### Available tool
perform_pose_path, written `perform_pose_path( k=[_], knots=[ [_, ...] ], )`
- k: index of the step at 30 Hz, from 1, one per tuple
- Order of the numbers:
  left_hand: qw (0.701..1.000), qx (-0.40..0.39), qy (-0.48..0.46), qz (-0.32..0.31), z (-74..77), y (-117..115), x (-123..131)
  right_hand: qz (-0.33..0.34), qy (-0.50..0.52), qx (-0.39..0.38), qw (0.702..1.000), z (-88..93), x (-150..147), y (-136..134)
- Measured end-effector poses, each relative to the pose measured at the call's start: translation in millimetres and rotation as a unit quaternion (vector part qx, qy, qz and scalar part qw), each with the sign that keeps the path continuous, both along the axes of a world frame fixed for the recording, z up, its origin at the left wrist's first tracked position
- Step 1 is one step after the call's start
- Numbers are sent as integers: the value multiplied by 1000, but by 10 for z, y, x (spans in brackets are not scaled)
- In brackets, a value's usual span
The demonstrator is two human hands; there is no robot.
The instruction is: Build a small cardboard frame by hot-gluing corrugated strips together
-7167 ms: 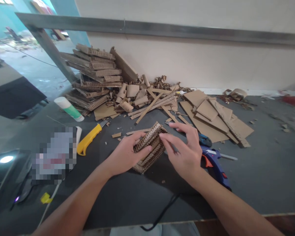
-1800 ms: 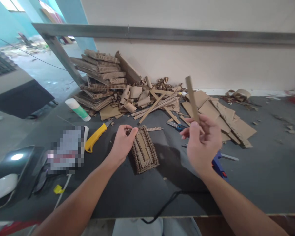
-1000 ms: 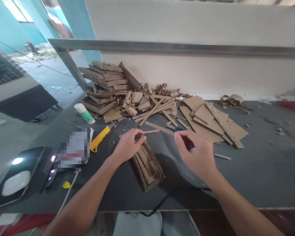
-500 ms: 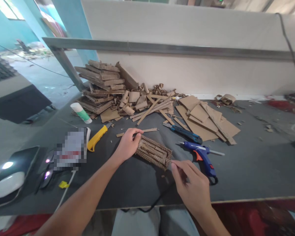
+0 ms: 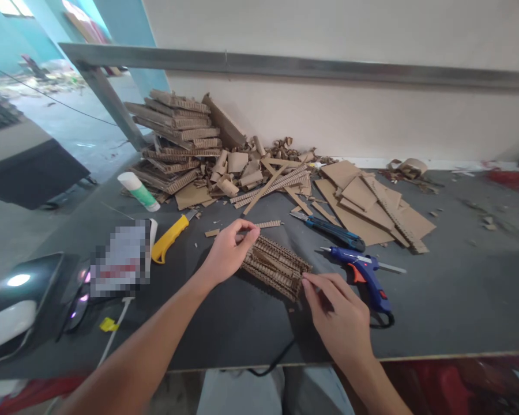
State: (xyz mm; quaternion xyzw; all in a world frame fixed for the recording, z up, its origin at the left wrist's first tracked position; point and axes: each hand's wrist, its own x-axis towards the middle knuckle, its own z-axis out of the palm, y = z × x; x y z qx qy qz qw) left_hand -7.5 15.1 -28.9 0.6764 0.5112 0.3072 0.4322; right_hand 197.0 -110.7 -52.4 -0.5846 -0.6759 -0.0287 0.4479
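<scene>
A small block of layered corrugated cardboard [image 5: 277, 266] lies on the dark grey table [image 5: 436, 300] in front of me. My left hand [image 5: 229, 253] grips the block's left end, fingers curled over it. My right hand [image 5: 335, 314] touches the block's near right corner, thumb and fingers pressed together at the edge. A blue glue gun [image 5: 364, 272] lies just right of the block, its black cord running off the front edge.
A blue utility knife [image 5: 328, 228] lies behind the glue gun and a yellow one [image 5: 169, 237] to the left. Stacked cardboard pieces [image 5: 173, 141], curled scraps and flat sheets [image 5: 367, 202] fill the back. A glue bottle [image 5: 137, 191] lies at left.
My right hand put down the cardboard strip it held up and came to the block's near right corner. The block was turned to lie crosswise. The glue gun now lies uncovered.
</scene>
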Motion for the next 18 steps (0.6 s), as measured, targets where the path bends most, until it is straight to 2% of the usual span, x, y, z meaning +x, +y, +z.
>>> perform_pose_path(
  k=[4,10,18],
  knots=[
    [999,9,-47,-15,17,0,16,-14,-17,7,1000,-38,-13,-1],
    [997,3,-63,-33,27,-2,16,-25,-31,8,999,-50,-33,1],
    [999,-23,-36,-21,45,-22,9,-33,-19,9,999,-33,-53,22]
  ],
)
